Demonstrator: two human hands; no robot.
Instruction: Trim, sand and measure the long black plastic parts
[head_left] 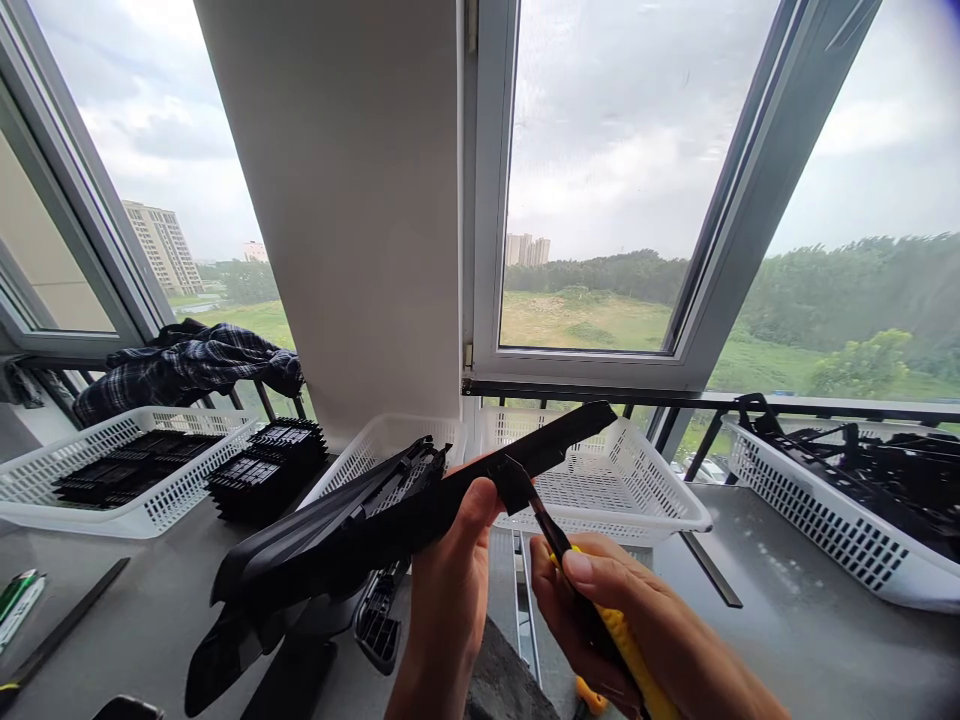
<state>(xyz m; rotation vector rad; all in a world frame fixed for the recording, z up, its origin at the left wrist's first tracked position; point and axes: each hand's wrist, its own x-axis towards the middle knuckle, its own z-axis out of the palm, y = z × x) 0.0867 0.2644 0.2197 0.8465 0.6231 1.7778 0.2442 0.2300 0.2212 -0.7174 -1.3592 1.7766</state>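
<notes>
My left hand (454,580) is closed around a long black plastic part (555,440), thumb on its near side, and holds it up at a slant above the table. In my right hand (630,620) is a yellow-and-black utility knife (553,535). Its blade end meets a short tab on the part's lower edge, just right of my left thumb. Whether the blade is cutting into the tab I cannot tell. More black plastic pieces (300,600) lie behind and below the held part, which partly hides them.
White plastic baskets (637,515) line the window side. The right basket (817,510) is heaped with black parts; the left one (161,520) holds flat black pieces. Beside it stand stacked black grids (266,470). Dark strips (712,570) and a green-and-white item (19,600) lie on the table.
</notes>
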